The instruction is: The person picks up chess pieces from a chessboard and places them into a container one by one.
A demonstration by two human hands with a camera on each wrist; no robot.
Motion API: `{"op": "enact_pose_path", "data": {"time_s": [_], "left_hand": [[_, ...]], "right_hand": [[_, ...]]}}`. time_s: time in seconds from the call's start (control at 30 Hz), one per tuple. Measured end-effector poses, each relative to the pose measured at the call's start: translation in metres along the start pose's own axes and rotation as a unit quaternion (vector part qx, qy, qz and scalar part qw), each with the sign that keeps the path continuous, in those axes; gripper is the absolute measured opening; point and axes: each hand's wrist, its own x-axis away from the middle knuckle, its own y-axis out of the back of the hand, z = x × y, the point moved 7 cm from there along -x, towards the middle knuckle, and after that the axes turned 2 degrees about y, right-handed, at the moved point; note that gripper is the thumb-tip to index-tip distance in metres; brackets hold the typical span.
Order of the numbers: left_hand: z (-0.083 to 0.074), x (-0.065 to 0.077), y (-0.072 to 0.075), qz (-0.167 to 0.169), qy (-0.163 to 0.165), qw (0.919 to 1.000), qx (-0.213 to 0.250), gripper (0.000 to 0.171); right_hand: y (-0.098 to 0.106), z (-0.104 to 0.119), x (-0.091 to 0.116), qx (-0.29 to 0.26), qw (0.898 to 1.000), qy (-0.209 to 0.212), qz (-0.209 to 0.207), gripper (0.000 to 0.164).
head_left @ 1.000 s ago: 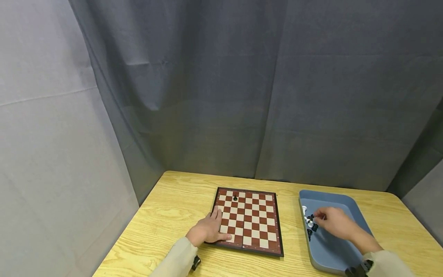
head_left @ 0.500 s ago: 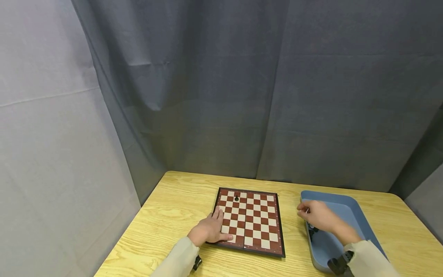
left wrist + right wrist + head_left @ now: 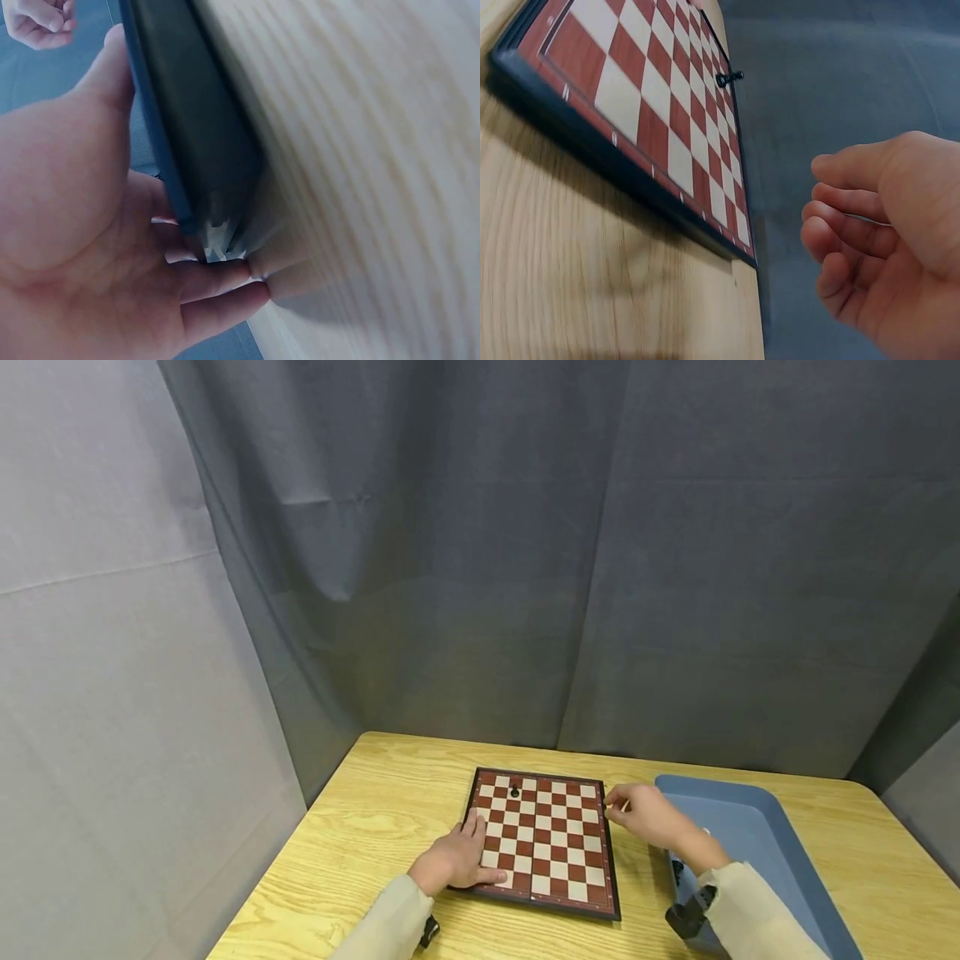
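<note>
My left hand (image 3: 456, 858) lies at the near left edge of a red-and-white chessboard (image 3: 553, 841). Its thumb reaches over the near corner, and in the left wrist view straight fingers (image 3: 214, 306) run along the board's dark side down to the table. One black pawn (image 3: 514, 792) stands in the far left part of the board. My right hand (image 3: 647, 814) hovers by the board's right edge, fingers curled and thumb near the index fingertip. The right wrist view shows nothing between those fingers (image 3: 847, 202); whether a small piece is hidden there I cannot tell.
A blue tray (image 3: 772, 814) stands right of the board, partly under my right forearm, with black pieces (image 3: 678, 870) at its left wall. Wood-grain table (image 3: 375, 810) surrounds the board. A dark grey curtain (image 3: 465, 610) hangs behind the table.
My right hand has risen out of the tray and moved left to the board's right edge. The left hand stays on the board, and the black pawn stands where it was.
</note>
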Motion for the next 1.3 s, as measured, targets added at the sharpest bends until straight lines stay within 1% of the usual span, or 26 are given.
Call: {"op": "enact_pose_path", "data": {"time_s": [0.1, 0.2, 0.3, 0.4, 0.63, 0.83, 1.0, 1.2, 1.3], "left_hand": [[0.0, -0.001, 0.001, 0.001, 0.0, 1.0, 0.003, 0.101], [0.0, -0.001, 0.001, 0.004, -0.001, 1.0, 0.006, 0.101], [0.0, 0.0, 0.002, 0.007, 0.0, 0.9999, 0.01, 0.101], [-0.001, 0.001, 0.002, 0.006, 0.0, 0.9999, 0.011, 0.101], [-0.002, -0.002, 0.004, -0.009, -0.005, 0.9999, -0.004, 0.101], [-0.001, -0.002, 0.005, -0.012, -0.003, 0.9999, -0.004, 0.102], [-0.002, -0.002, 0.005, -0.005, 0.001, 1.0, -0.002, 0.102], [-0.001, -0.002, 0.003, -0.004, 0.005, 1.0, 0.002, 0.102], [-0.001, -0.002, 0.003, 0.0, 0.004, 1.0, 0.002, 0.101]], "right_hand": [[-0.007, 0.006, -0.006, -0.013, 1.0, 0.004, 0.006, 0.011], [-0.013, 0.014, -0.012, -0.013, 1.0, 0.018, 0.002, 0.01], [-0.019, 0.018, -0.019, -0.004, 1.0, 0.023, -0.009, 0.013], [-0.026, 0.022, -0.027, 0.0, 1.0, 0.02, -0.018, 0.016], [-0.042, 0.033, -0.044, -0.022, 0.999, 0.021, -0.016, 0.015], [-0.061, 0.038, -0.059, -0.046, 0.999, -0.002, -0.026, 0.019], [-0.075, 0.038, -0.069, -0.044, 0.998, -0.021, -0.028, 0.018], [-0.083, 0.039, -0.075, -0.066, 0.997, -0.028, -0.029, 0.019], [-0.087, 0.038, -0.077, -0.06, 0.997, -0.03, -0.03, 0.02]]}}
